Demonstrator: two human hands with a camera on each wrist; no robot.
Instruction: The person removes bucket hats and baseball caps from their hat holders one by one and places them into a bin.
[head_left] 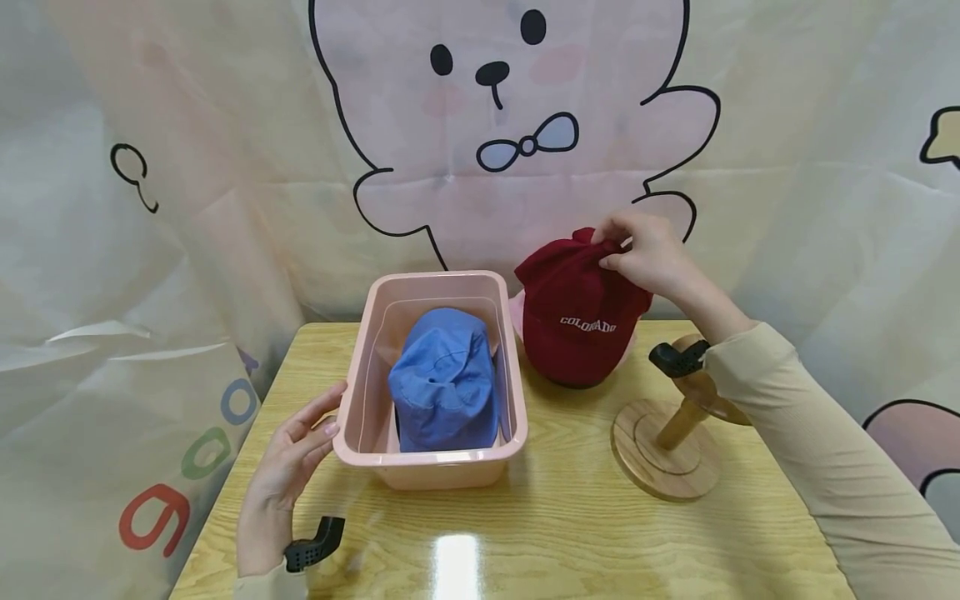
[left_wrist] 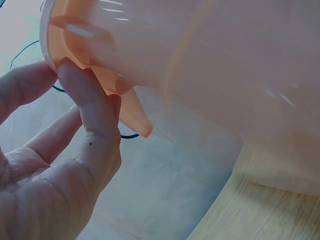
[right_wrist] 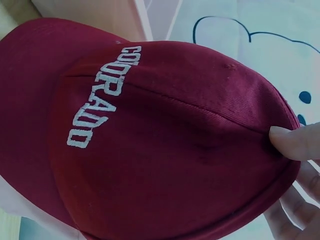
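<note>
- Currently, right hand (head_left: 647,252) pinches red cap (head_left: 576,298) by its crown, right of centre.
- Left hand (head_left: 288,457) pinches bin (head_left: 442,477) rim, lower left.
- Blue cap (head_left: 446,379) inside bin, centre.

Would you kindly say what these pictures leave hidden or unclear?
Head view: pink item, mostly hidden by red cap.
Head view: floor of pink bin, mostly covered by blue cap.
Head view: top of wooden stand, partly behind right sleeve.
Right wrist view: right hand, cut off by right edge.
</note>
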